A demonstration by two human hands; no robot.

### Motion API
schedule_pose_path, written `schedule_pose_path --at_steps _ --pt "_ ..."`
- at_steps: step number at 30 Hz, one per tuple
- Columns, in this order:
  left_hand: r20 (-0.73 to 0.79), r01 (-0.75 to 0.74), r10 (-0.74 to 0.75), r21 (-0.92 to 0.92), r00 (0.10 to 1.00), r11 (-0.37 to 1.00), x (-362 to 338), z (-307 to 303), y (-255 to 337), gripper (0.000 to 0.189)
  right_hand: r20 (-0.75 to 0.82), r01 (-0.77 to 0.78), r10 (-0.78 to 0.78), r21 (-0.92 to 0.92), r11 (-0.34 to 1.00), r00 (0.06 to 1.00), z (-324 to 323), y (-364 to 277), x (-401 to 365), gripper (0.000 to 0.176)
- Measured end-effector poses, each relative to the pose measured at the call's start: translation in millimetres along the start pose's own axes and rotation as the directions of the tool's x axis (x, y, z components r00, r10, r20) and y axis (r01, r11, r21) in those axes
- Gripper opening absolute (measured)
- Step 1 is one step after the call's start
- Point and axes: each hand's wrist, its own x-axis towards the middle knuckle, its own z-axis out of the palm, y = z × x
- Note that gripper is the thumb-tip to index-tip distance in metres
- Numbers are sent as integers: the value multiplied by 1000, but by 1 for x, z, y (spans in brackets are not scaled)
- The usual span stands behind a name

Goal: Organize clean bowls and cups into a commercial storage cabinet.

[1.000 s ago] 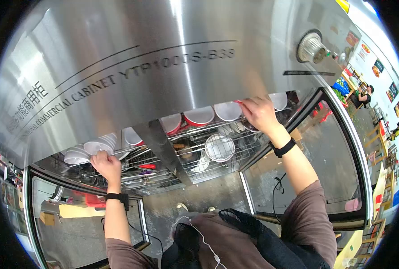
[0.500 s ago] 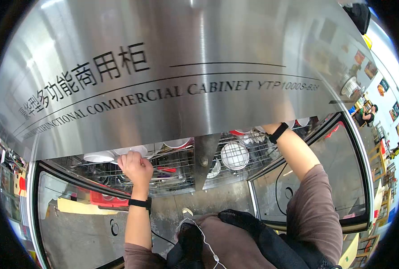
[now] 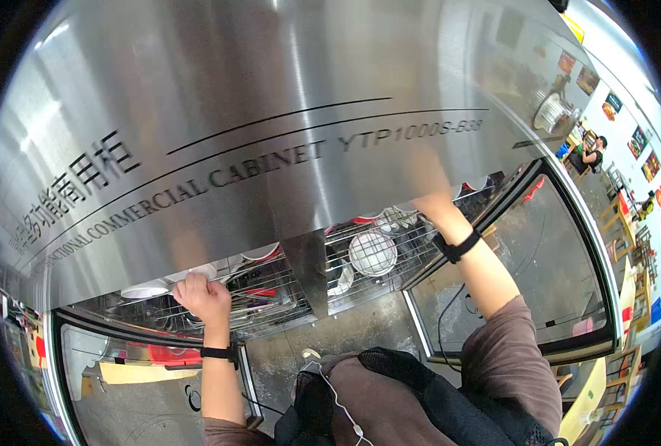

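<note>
A stainless steel commercial cabinet with black lettering stands right in front of me, its glass doors open. My left hand is closed at the front of the upper wire rack, beside white bowls; what its fingers grip is hidden. Reaching in under the steel panel on the right, my right hand has its fingers out of sight behind the panel edge. It is nearest to white dishes on the rack. A round white plate shows through the wires lower down. Both wrists wear black bands.
The left glass door and right glass door stand open at my sides. A steel post divides the cabinet opening. A red tray shows behind the left door. At far right a person sits near wooden chairs.
My view has shifted and tilted, so the cabinet lettering sits further left and lower. Both hands stay at the rack; the right hand shows slightly more below the panel edge.
</note>
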Motion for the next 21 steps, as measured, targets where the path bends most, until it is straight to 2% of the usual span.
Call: schedule_pose_path --at_steps 1,4,7,8,11,12,15,17,20,21 --pt "12 2 -2 11 1000 1000 -2 1 -2 12 -106 0 -1 -7 1000 994 -15 -4 -4 30" --pt "3 9 -9 35 1000 999 -2 2 0 11 20 -365 364 17 931 931 -30 23 -29 25" --pt "30 16 -17 61 999 998 0 0 3 14 74 -318 317 0 948 945 -29 48 -53 22" --pt "15 3 -4 67 1000 998 -1 1 3 13 160 -355 352 -10 935 922 -23 56 -59 24" --pt "37 15 -19 99 999 995 -1 -1 7 10 234 -386 378 -11 922 896 -13 68 -70 25" --pt "26 3 -6 123 1000 992 -3 2 2 9 288 -351 343 -26 936 894 -26 60 -60 23" --pt "109 56 -74 158 991 986 0 -6 12 8 288 -344 334 -17 939 898 -26 64 -57 21" --pt "114 45 -66 178 991 983 -1 -5 8 8 173 -345 329 74 936 928 -27 67 -61 19" --pt "119 47 -65 151 991 987 0 -7 10 7 94 -398 388 142 906 917 -48 58 -60 17" --pt "124 51 -70 149 990 987 -1 -9 11 7 47 -318 315 140 938 948 -57 55 -58 15"
